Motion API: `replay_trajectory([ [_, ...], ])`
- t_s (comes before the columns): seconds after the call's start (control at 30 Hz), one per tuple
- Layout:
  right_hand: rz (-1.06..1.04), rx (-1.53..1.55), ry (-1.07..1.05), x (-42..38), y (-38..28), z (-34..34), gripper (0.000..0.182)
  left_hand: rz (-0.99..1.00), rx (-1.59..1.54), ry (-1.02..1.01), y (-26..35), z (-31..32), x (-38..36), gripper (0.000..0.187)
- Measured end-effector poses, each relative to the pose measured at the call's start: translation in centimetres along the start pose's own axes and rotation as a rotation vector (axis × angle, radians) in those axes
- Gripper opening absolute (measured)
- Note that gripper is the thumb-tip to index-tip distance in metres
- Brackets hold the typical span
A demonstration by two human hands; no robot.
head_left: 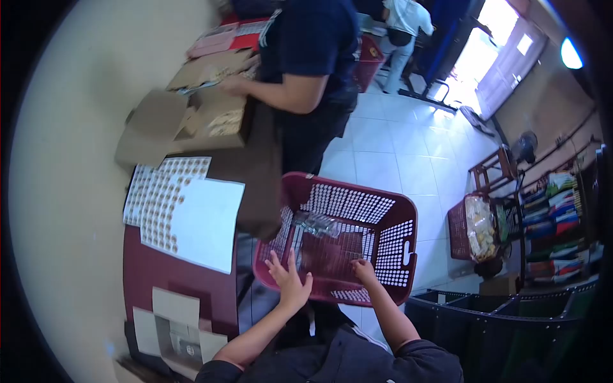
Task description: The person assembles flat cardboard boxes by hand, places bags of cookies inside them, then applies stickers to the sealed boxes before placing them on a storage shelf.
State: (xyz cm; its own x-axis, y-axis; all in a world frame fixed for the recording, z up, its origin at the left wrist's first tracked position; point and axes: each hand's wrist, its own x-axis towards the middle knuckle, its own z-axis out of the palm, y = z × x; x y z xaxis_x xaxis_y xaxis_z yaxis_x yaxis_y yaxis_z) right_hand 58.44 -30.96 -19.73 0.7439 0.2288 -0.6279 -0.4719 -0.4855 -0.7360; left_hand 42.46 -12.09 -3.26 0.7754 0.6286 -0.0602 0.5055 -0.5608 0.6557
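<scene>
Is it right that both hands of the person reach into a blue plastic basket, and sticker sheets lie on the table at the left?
Not quite. In the head view the basket is dark red, not blue. The rest holds: the left hand and right hand reach into it, and sticker sheets lie on the table at the left.

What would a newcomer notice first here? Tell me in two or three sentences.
The eye goes first to the dark red perforated basket at centre, with the left hand spread open on its near rim and the right hand reaching over that rim. Clear packets lie inside it. To the left, sticker sheets cover the table, where another person stands handling cardboard boxes.
</scene>
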Motion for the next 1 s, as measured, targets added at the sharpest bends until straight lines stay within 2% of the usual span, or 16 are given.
replay_trajectory([
  [0.07,-0.031,-0.154,0.050,4.8,5.1,-0.5,0.021,0.045,0.006,-0.032,0.8,3.1,4.7,0.084],
  [0.13,0.057,-0.001,0.022,6.0,3.4,-0.5,0.020,0.037,0.002,-0.053,-0.6,7.9,9.3,0.081],
  [0.2,0.251,0.317,-0.102,7.4,2.0,-0.7,0.016,-0.370,-0.046,-0.286,-4.2,14.0,13.9,0.081],
  [0.23,0.271,0.328,-0.100,9.0,3.9,0.0,0.016,-0.625,-0.104,-0.390,-4.9,15.6,15.7,0.082],
  [0.3,0.301,0.687,-0.246,12.9,6.7,1.1,0.015,-0.723,-0.254,-0.525,-6.6,17.4,17.4,0.087],
  [0.37,0.340,0.758,-0.127,13.5,6.0,2.6,0.025,-0.584,-0.335,-0.538,-10.2,20.5,18.4,0.088],
  [0.4,0.343,0.758,-0.112,14.1,5.9,3.1,0.025,-0.536,-0.023,-0.501,-10.6,21.5,18.9,0.091],
  [0.43,0.349,0.716,-0.110,14.8,5.9,3.8,0.031,-0.535,-0.023,-0.509,-11.3,22.3,19.2,0.091],
  [0.5,0.363,0.676,-0.112,15.5,5.6,5.0,0.039,-0.245,-0.097,-0.311,-13.1,23.1,19.3,0.097],
  [0.57,0.384,0.653,-0.128,15.9,4.4,5.5,0.049,-0.233,-0.091,-0.339,-14.4,23.6,20.2,0.102],
  [0.63,0.390,0.725,-0.158,15.8,3.5,5.9,0.052,-0.354,-0.572,-0.442,-17.5,25.9,21.2,0.104],
  [0.67,0.393,0.797,-0.190,15.8,3.3,5.9,0.055,-0.363,-0.606,-0.479,-19.1,26.6,21.5,0.101],
  [0.8,0.400,0.874,-0.198,17.4,4.1,6.1,0.060,-0.414,-0.323,-0.449,-16.7,25.0,21.0,0.090],
  [0.9,0.392,0.797,-0.124,17.8,5.1,4.4,0.052,-0.421,-0.427,-0.547,-13.3,22.9,18.6,0.076],
  [0.97,0.190,0.501,-0.211,17.9,6.0,3.0,0.038,-0.332,-0.238,-0.613,-15.5,24.8,15.7,0.060],
  [1.0,0.178,0.492,-0.230,16.8,3.9,2.1,0.038,-0.395,-0.300,-0.637,-13.1,22.9,14.6,0.056],
])
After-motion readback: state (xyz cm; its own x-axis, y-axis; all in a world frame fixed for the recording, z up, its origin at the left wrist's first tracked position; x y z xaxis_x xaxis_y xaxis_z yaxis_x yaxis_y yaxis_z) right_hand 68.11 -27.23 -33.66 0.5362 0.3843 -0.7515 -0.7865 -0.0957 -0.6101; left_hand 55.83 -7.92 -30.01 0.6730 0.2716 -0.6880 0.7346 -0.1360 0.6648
